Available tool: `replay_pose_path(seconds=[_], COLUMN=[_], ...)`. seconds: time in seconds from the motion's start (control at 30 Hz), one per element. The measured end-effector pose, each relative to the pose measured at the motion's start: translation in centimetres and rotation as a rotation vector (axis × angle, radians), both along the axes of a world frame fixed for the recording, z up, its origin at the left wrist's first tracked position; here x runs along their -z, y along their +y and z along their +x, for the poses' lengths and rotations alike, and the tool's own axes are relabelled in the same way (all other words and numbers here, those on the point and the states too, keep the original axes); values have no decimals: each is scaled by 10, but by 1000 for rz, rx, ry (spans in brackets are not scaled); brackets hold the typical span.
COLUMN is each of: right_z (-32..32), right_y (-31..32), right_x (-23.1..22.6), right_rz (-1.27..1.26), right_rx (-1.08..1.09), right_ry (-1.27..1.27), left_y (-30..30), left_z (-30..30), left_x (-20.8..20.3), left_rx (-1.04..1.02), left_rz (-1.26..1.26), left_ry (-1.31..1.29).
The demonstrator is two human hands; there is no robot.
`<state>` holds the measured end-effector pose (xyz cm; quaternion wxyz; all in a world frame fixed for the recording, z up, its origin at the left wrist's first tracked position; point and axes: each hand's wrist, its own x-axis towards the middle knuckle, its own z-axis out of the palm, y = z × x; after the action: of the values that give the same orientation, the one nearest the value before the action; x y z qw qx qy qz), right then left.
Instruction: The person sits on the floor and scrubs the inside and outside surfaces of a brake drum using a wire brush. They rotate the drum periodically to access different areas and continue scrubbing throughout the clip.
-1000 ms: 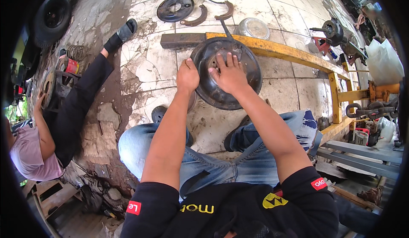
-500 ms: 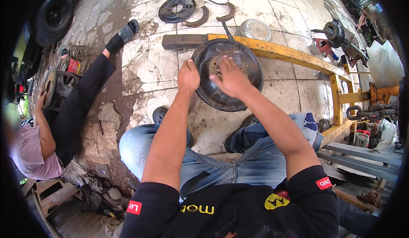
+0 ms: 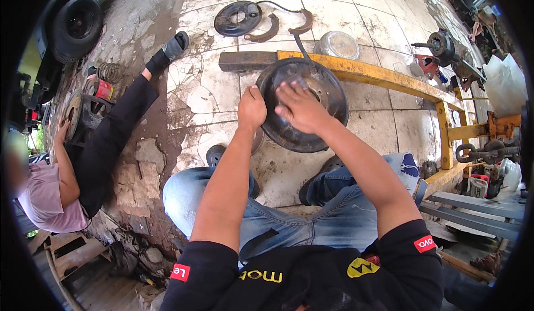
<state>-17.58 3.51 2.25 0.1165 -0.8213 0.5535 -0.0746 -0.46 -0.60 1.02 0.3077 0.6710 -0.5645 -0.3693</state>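
Note:
A round black brake backing plate (image 3: 334,102) with a hole in its middle is tilted up in front of me, leaning near a yellow metal beam. Its left rim is gripped by my left hand (image 3: 252,108), thumb side up. Across the plate's face lies my right hand (image 3: 300,108), palm down with fingers stretched out and slightly blurred. A small greyish patch shows by those fingertips; I cannot make out what it is. Farther off, a second brake backing plate (image 3: 238,19) with a cable rests on the tiles, beside two curved brake shoes (image 3: 266,31).
The yellow beam (image 3: 384,78) runs from behind the plate to a frame at right. A round translucent container (image 3: 338,45) stands beyond it. At left sits another person (image 3: 53,194), leg stretched out, near a coil spring (image 3: 109,73) and a wheel (image 3: 78,24).
My right hand has slid a little left across the plate's face. My left hand keeps its hold on the rim. The whole view has shifted slightly.

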Motion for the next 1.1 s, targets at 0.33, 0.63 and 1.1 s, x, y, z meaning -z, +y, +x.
replay_pose_path(seconds=[0.33, 0.63, 1.1], right_z=[-10, 6, -13], right_y=[21, 12, 56], right_x=[-6, -12, -14], right_rz=[85, 58, 94], right_rx=[-155, -62, -207], right_ry=[-37, 26, 49], left_y=[2, -1, -1], left_z=[2, 3, 3], left_x=[0, -1, 5], left_rx=[-7, 12, -12], left_rz=[-14, 0, 13], left_ry=[7, -35, 1])
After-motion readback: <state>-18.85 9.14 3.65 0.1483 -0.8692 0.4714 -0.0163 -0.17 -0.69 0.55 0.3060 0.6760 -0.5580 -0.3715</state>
